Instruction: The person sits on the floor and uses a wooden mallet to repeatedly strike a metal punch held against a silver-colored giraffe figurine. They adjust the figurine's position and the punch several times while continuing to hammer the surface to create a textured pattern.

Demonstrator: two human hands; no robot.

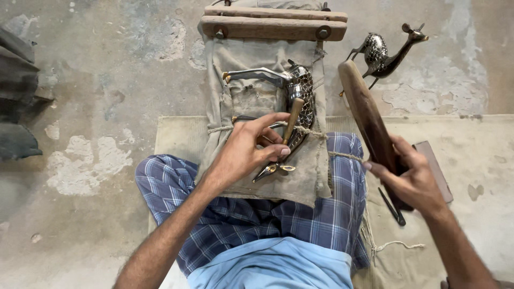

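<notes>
My left hand grips a small wooden-handled chisel, its tip set against a metal deer figure that lies on its side on a canvas-covered block. A cord crosses the deer and ties it down. My right hand holds a long dark wooden mallet, raised to the right of the deer. I sit cross-legged in checked blue trousers with the block between my knees.
A second patterned metal deer stands upright on the concrete floor at the upper right. Two wooden bars clamp the top of the canvas. A thin dark tool and a flat brown block lie on the mat.
</notes>
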